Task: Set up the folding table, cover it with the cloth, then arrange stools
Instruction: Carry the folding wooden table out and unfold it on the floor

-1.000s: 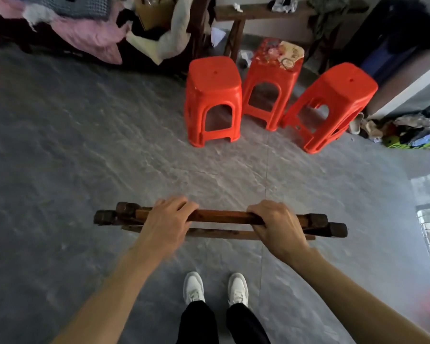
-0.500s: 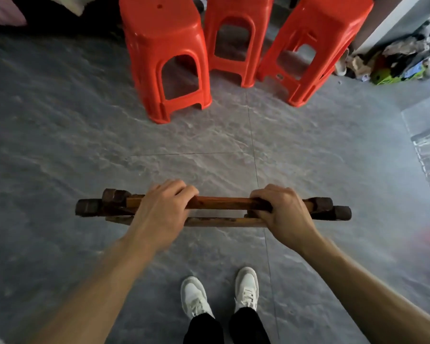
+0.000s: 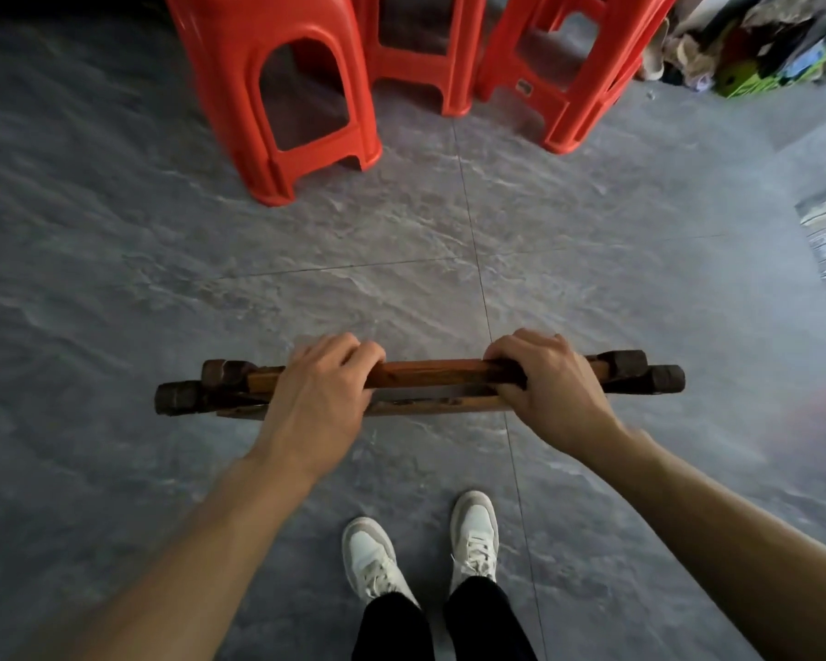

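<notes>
Grey stone-patterned tiles are making up the floor (image 3: 115,279), which is filling most of the view, with thin grout lines crossing near the middle. Three red plastic stools are standing on it at the top, all cut off by the upper edge: the left stool (image 3: 282,88) is sitting nearest, the middle stool (image 3: 416,54) is standing just behind and beside it, and the right stool (image 3: 568,78) is leaning out at a tilt in this wide-angle view. A pile of mixed cloth and clutter (image 3: 759,45) is lying in the top right corner (too jumbled to name piece by piece).

Lower down, the folded wooden table (image 3: 430,379) is being held edge-up and level in front of the person, above the floor, well short of the stools. Dark rounded leg ends are sticking out at both sides. The left hand (image 3: 320,398) is gripping the top rail near its left end, fingers curling over the far side. The right hand (image 3: 544,379) is gripping the same rail near its right end, fingers likewise wrapping over it. Both bare forearms are reaching in from the bottom corners.

Beneath the table, two white sneakers (image 3: 473,531) are standing on the tiles, with black trouser legs (image 3: 392,627) showing above them.
</notes>
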### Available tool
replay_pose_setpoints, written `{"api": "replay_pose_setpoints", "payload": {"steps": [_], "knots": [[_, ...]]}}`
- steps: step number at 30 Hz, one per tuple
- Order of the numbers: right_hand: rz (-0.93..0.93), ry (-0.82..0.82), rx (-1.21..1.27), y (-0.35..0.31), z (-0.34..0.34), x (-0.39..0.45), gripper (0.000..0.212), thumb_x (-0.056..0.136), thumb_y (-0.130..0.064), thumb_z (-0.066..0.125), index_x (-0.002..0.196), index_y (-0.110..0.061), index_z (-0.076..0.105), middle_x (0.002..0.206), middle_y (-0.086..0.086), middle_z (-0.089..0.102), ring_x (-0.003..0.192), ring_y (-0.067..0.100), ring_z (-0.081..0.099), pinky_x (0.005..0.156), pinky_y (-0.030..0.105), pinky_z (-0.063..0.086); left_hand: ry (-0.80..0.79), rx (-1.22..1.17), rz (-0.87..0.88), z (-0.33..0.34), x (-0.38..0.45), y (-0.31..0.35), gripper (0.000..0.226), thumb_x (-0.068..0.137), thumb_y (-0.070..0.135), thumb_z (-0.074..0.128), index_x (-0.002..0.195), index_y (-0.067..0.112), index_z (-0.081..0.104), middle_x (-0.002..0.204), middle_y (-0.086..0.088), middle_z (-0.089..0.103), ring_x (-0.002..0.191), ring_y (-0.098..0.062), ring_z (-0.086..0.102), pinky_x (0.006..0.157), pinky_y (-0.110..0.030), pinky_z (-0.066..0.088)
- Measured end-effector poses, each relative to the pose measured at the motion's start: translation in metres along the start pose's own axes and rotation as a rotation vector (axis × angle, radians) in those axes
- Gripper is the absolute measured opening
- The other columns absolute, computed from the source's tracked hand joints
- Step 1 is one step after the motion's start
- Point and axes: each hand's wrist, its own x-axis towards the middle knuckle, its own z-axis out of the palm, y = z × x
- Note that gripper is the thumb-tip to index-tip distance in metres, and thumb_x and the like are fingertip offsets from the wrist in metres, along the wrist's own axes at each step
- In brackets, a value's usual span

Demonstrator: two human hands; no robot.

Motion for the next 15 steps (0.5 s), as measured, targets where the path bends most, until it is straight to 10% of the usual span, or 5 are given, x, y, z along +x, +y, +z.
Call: {"api": "replay_pose_setpoints", "payload": {"steps": [15], "knots": [[0.050,-0.109,0.047,0.016,-0.021,0.021,0.021,0.078,-0.022,0.071,0.094,-0.028,0.059,0.091,-0.011,0.056,0.074,0.015,0.055,0.065,0.034,0.049,-0.097,0.118,-0.090,-0.009,0.029,-0.003,0.032,0.073,-0.001,0.070,0.094,0.021,0.060,0.088,0.003,0.053,0.077,-0.024,0.055,0.068,-0.039,0.042]]}}
